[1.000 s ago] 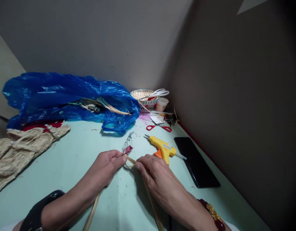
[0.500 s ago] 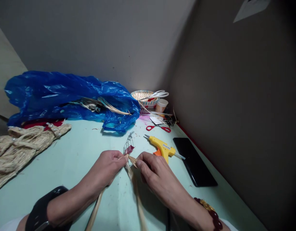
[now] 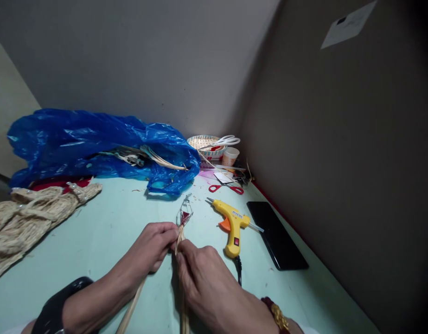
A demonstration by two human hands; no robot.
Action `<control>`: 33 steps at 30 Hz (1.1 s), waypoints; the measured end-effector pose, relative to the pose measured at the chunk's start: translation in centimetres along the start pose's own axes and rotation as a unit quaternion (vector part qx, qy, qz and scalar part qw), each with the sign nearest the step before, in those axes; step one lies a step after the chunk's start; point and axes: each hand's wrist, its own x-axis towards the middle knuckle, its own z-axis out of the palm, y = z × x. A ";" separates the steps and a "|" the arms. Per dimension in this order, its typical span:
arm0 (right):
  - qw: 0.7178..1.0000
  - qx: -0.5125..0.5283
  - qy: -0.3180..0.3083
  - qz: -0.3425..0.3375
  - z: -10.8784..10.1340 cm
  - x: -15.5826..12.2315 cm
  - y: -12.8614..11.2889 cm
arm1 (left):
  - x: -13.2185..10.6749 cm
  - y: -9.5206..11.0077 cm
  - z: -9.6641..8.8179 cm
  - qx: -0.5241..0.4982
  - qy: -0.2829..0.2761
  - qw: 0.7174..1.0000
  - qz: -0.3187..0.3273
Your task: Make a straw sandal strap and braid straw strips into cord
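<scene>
My left hand [image 3: 151, 247] and my right hand [image 3: 200, 278] meet at the middle of the pale green table [image 3: 102, 232], both pinched on thin tan straw strips [image 3: 181, 239]. The strips run back toward me, one under my left wrist, one under my right palm. Their far end is held by a small red binder clip [image 3: 184, 216] lying on the table just beyond my fingertips. A black watch is on my left wrist, a red and gold bead bracelet on my right.
A yellow glue gun [image 3: 232, 224] lies right of my hands, beside a black phone [image 3: 275, 234]. Red scissors [image 3: 226, 189], a small basket [image 3: 207, 144] with white scissors and a cup stand in the corner. A blue plastic bag [image 3: 95, 146] and woven straw piece [image 3: 29, 215] lie left.
My right hand has slid left and toward me along the strips, uncovering the glue gun. The strips now lie straighter between my hands. My left hand has stayed in place.
</scene>
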 end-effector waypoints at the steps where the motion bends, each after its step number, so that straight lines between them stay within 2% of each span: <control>1: 1.000 -0.003 0.004 -0.012 0.0 0.0 0.1 | -0.1 0.0 0.0 0.001 0.000 1.000 0.001; 4: 0.999 0.016 0.023 -0.045 -0.5 0.2 0.8 | -0.1 -0.2 -0.1 0.005 0.006 1.000 0.010; 7: 0.992 0.049 0.101 -0.050 -1.3 0.8 1.3 | 0.0 -0.5 -0.3 0.000 -0.003 1.000 0.014; 9: 0.988 0.075 0.127 -0.044 -1.6 1.3 1.7 | 0.0 -0.6 -0.5 -0.006 -0.020 1.000 0.012; 13: 0.987 0.138 0.072 -0.038 -1.0 2.4 2.2 | -0.4 -0.3 -0.5 -0.015 -0.044 0.999 0.006; 16: 0.985 0.154 0.059 -0.046 -0.6 3.1 2.2 | -0.5 -0.2 -0.6 0.005 -0.057 0.998 0.025; 20: 0.988 0.129 0.069 -0.042 -0.6 3.8 1.9 | -0.3 -0.5 -1.2 0.080 -0.043 0.991 0.096; 24: 0.990 0.100 0.087 -0.042 -0.5 3.9 1.6 | -0.3 -0.7 -1.6 0.186 -0.008 0.970 0.157; 28: 0.989 0.087 0.111 -0.041 -0.5 3.7 1.3 | -0.6 -0.3 -1.6 0.275 0.031 0.944 0.181; 33: 0.986 0.120 0.112 -0.031 -0.4 4.3 1.9 | -1.1 0.6 -1.4 0.355 0.042 0.911 0.206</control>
